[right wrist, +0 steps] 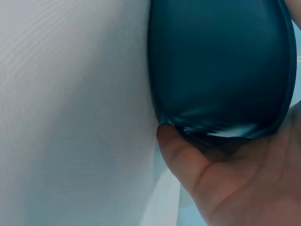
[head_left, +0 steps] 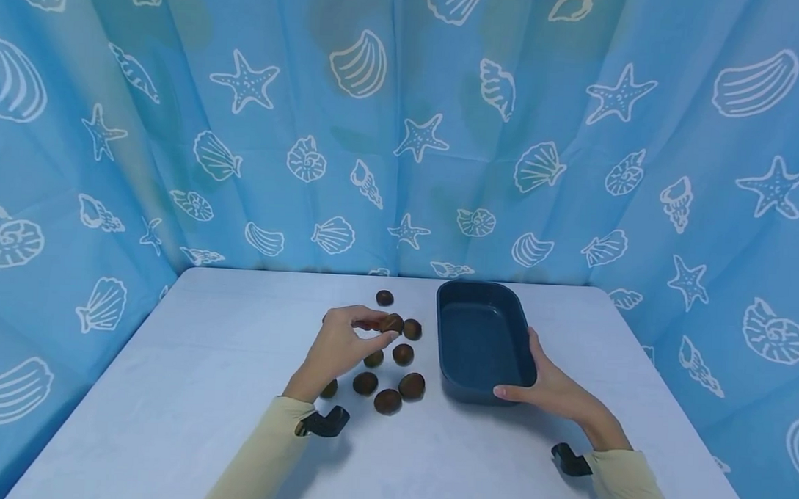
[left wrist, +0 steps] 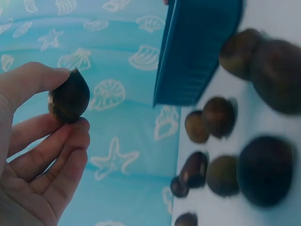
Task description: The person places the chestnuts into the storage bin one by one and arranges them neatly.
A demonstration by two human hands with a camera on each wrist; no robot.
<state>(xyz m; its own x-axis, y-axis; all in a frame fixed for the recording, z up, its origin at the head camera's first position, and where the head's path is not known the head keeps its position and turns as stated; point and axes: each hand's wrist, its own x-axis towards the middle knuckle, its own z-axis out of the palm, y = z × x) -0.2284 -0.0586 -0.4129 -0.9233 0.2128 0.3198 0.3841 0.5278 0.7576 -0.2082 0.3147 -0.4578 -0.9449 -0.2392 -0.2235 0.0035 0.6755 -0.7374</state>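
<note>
My left hand (head_left: 340, 343) pinches a brown chestnut (left wrist: 70, 98) between thumb and fingertips, raised above the table in the left wrist view. Beneath and around that hand lie several loose chestnuts (head_left: 411, 386), spread on the white cloth left of the dish. A deep, dark blue rectangular dish (head_left: 481, 340) stands on the table, and no chestnut shows inside it. My right hand (head_left: 556, 391) grips its near right corner. In the right wrist view the thumb (right wrist: 176, 148) lies along the near end of the dish, while the other fingers are mostly hidden behind its side.
The white-covered table (head_left: 190, 389) ends at the back against a blue curtain (head_left: 350, 145) printed with shells and starfish. One chestnut (head_left: 384, 298) lies farthest back, near the table's far edge. Black wrist mounts (head_left: 327, 422) sit on both forearms.
</note>
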